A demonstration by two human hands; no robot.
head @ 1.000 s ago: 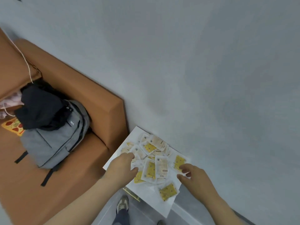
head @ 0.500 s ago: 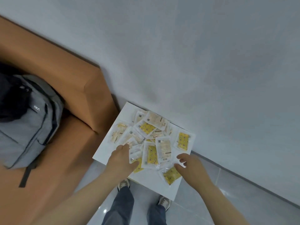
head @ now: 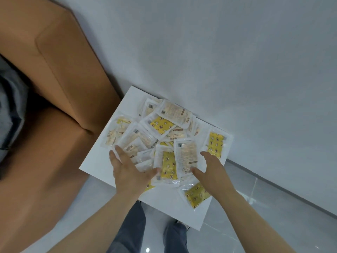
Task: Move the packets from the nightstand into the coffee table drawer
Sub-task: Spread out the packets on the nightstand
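Several clear packets [head: 164, 128], some with yellow patterned contents and some with pale printed labels, lie in a loose pile on the white nightstand top [head: 94, 163]. My left hand [head: 127, 170] lies flat on the left side of the pile with fingers spread, thumb reaching toward a yellow packet [head: 168, 166]. My right hand [head: 211, 170] rests on the right side, fingers straight, thumb on a pale labelled packet [head: 187, 154]. One yellow packet [head: 196, 196] lies near the front edge under my right wrist, another [head: 216, 145] at the far right.
An orange-brown sofa [head: 60, 84] stands against the nightstand's left side, with a grey backpack [head: 9, 99] at the far left edge. A grey wall [head: 218, 52] rises right behind. Below are my trousers [head: 133, 229] and a glossy tiled floor [head: 264, 207].
The view has tilted down and moved closer to the nightstand. Both hands have opened and spread flat over the pile, from curled positions at its front edge.
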